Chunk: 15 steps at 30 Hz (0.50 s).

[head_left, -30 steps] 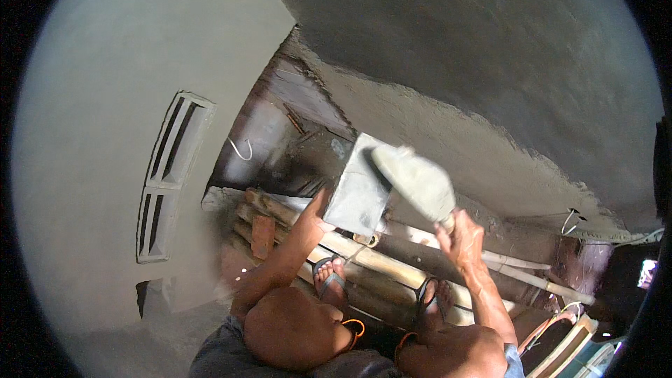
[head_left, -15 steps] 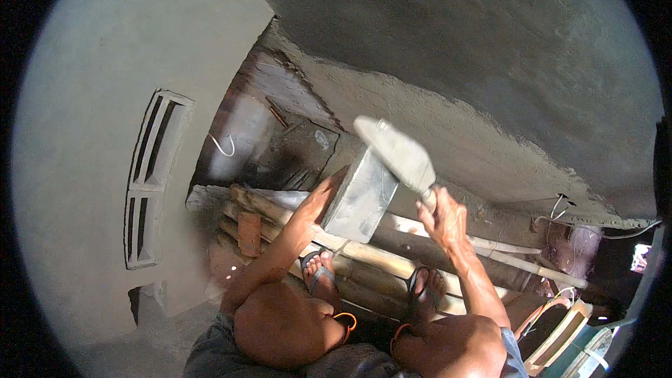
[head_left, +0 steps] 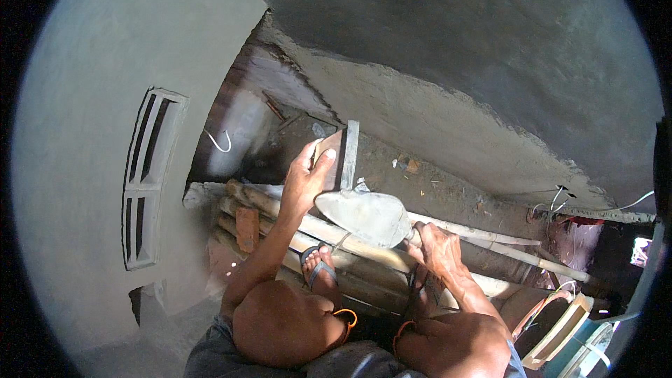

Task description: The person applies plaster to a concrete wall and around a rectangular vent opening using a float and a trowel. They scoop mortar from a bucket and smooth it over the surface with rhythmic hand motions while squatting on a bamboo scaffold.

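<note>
My left hand (head_left: 302, 180) grips the brown back of a plastering float (head_left: 350, 157), its fingers and thumb closed around it. The float is turned nearly edge-on, so its grey-smeared face shows only as a narrow strip. In my right hand (head_left: 442, 260) is a trowel (head_left: 367, 218), gripped by its short handle. The wide, rounded blade is coated pale grey and points left. It lies across the float's lower end in view; whether the two touch I cannot tell.
My sandalled feet stand on bamboo poles (head_left: 378, 259). A reddish brick (head_left: 247, 229) rests on the poles at left. A grey wall with a slotted vent block (head_left: 154, 178) rises at left, a partly plastered wall (head_left: 448, 112) ahead. Loose wires (head_left: 560, 199) stick out at right.
The float has turned from showing its broad grey face to nearly edge-on. The trowel has dropped from the float's upper end to its lower end, and my right hand has come down with it.
</note>
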Tool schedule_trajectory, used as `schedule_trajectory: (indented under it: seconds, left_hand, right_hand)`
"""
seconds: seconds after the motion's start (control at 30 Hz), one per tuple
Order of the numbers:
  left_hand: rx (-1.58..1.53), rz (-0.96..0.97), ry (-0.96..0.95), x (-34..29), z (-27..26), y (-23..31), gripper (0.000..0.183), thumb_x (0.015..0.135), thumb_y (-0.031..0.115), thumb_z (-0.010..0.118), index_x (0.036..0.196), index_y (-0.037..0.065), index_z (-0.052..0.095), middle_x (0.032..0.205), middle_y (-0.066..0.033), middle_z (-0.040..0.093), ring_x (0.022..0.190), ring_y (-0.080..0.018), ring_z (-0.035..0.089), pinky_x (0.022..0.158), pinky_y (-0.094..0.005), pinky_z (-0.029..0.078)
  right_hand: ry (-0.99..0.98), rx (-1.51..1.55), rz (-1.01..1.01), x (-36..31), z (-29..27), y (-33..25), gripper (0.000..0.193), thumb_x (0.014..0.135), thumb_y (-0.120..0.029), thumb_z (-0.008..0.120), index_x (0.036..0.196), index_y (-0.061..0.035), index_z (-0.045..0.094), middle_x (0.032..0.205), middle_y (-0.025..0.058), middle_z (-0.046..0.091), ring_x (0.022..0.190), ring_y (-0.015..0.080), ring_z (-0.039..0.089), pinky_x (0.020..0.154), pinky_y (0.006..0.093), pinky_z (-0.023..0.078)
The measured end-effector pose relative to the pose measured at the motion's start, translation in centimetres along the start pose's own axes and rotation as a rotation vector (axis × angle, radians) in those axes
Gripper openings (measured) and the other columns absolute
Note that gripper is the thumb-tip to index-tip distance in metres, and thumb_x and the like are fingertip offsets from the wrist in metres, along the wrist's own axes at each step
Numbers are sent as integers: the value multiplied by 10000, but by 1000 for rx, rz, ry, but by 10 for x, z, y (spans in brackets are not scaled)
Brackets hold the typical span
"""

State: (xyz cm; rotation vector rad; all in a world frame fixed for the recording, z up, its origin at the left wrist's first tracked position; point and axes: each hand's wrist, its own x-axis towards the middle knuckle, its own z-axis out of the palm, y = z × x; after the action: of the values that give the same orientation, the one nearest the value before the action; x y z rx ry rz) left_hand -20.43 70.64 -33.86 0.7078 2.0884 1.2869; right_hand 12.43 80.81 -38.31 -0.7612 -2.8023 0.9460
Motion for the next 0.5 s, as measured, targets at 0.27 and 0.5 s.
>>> schedule_trajectory:
  seconds: [0.27,0.5]
  left_hand:
    - [-42,29,-38,-5,3,-9,498,1023,331,664,1353,-34,586,1144,-147,742,1024,-168,668,933,-324,505]
    - [-111,39,-202,-14,12,2,470,1032,294,656,1368,-26,580,1146,-123,722,1033,-138,632,941,-295,496]
  right_hand:
    - [-13,-33,13,31,-8,24,471,851,-339,787,1150,-49,567,962,180,678,819,417,695,655,511,537]
    - [179,38,181,58,-15,56,352,925,-338,725,1031,-54,547,874,233,681,784,473,669,659,536,521]
